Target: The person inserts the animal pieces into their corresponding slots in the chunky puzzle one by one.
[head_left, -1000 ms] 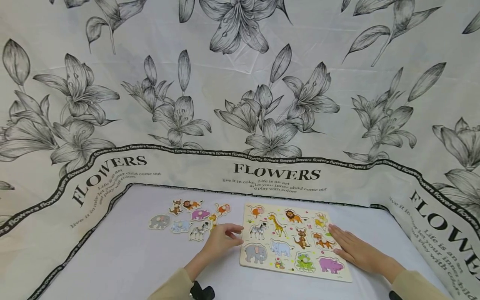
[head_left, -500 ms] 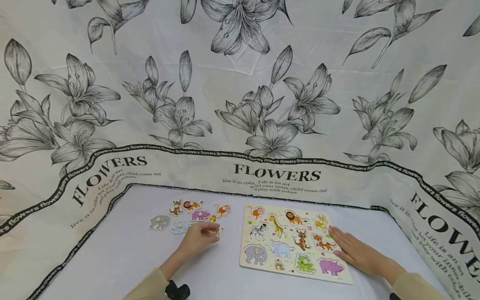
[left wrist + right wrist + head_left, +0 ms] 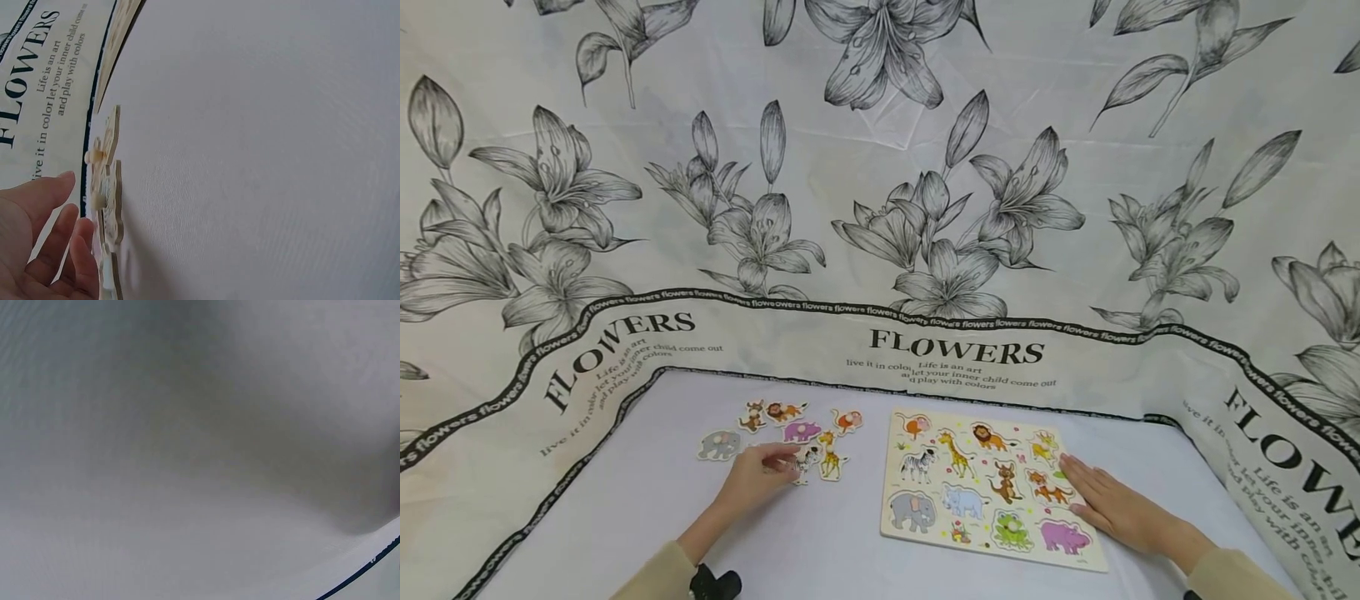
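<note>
In the head view my left hand (image 3: 760, 475) hovers over the loose wooden animal puzzle pieces, thumb and fingers apart. Its fingertips partly cover the zebra piece (image 3: 807, 461); the giraffe piece (image 3: 830, 457) lies just right of it. The blue rhino piece is hidden beneath the hand. The left wrist view shows nothing between the fingers, close beside knobbed pieces (image 3: 114, 206) seen edge-on. My right hand (image 3: 1120, 504) rests with straight fingers on the right edge of the animal puzzle board (image 3: 1093, 560). A knob shows on the board's frog piece (image 3: 1012, 527).
Around the left hand lie the elephant (image 3: 720, 446), kangaroo (image 3: 751, 415), lion (image 3: 785, 411), purple hippo (image 3: 802, 431) and monkey pieces (image 3: 848, 421). A white cloth (image 3: 625, 500) covers the table. Flower-printed fabric (image 3: 955, 358) rises behind. The right wrist view is mostly blurred cloth.
My left hand has moved left from the board's left edge, past the giraffe piece, to the zebra and blue rhino pieces. The giraffe piece is uncovered now. The right hand stays in place.
</note>
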The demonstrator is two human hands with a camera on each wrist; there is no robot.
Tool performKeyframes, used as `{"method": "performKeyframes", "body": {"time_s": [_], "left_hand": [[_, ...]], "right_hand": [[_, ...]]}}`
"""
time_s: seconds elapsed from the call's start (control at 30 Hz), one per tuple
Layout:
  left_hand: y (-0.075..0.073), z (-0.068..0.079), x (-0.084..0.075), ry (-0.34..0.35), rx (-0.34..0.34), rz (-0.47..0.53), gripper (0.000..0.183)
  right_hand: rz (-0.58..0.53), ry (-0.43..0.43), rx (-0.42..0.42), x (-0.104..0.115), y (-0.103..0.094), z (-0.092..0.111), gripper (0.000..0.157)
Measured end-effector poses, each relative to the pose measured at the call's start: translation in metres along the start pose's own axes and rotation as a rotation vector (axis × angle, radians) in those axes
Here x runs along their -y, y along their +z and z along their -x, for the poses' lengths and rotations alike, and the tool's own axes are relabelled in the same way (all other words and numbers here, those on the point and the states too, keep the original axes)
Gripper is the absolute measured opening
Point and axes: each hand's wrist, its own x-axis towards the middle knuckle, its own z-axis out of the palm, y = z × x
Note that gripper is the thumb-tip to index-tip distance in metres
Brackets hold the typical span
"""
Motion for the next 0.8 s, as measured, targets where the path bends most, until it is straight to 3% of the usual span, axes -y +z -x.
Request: {"method": "performKeyframes", "body": {"time_s": [0.37,0.8], "left_hand": [[-0.012,-0.016,0.003,0.016,-0.035,-0.041,0.030],[-0.010,-0.046,0.006,-0.051,-0.044,-0.075,0.034]], "right_hand": [[0.010,0.004,-0.009,0.001,-0.002,0.002,0.058],[0.004,0.011,-0.010,0.002,-0.002,0.002,0.058]]}}
